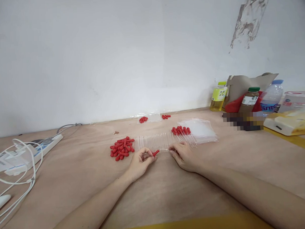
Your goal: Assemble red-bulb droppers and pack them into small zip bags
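Note:
My left hand (141,163) pinches a red rubber dropper bulb (156,153), its narrow neck pointing right. In the fingers of my right hand (183,156) is a thin clear dropper tube (164,149). The tube's end is close to the bulb's neck; whether they touch I cannot tell. Behind my hands lies a row of clear tubes (153,141) side by side. Left of that row is a pile of loose red bulbs (122,149). At its right end are several droppers with red bulbs fitted (181,130).
Clear plastic bags (203,130) lie right of the droppers. Bagged red bulbs (143,119) rest near the wall. A power strip (49,144) with white cables (34,165) is at left. Bottles (249,101) and a yellow-and-white pack (290,123) stand at right.

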`<state>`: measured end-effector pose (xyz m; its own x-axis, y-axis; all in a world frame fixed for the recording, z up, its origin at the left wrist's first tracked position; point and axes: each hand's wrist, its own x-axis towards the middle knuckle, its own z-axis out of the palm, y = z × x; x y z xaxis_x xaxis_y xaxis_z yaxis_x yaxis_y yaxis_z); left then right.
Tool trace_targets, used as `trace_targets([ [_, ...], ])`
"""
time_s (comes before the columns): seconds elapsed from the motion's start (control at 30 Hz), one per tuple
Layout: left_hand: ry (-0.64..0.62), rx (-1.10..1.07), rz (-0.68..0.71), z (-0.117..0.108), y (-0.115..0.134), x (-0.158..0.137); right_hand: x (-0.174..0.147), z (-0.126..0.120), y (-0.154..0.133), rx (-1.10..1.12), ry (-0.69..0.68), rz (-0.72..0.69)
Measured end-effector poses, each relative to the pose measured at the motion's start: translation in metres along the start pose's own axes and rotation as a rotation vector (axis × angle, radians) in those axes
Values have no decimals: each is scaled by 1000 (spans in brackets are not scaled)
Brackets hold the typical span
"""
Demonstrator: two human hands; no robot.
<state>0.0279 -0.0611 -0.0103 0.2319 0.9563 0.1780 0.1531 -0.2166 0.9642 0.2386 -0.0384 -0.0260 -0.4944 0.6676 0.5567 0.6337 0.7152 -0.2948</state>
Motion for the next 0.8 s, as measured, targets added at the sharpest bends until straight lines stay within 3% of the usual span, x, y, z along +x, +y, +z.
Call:
trace_targets([
  [0.2, -23, 1, 41, 0, -3, 0, 0, -4, -4, -15, -40, -16],
  [0.4, -40, 155, 26, 2, -1, 0, 1, -5, -8, -9, -68, -44],
  [0.7, -47, 449, 270, 0, 1, -4, 3, -5, -3, 70, -103, -98],
  [0.8, -86, 483, 283, 1, 4, -7, 5, -5, 0, 63, -111, -135],
])
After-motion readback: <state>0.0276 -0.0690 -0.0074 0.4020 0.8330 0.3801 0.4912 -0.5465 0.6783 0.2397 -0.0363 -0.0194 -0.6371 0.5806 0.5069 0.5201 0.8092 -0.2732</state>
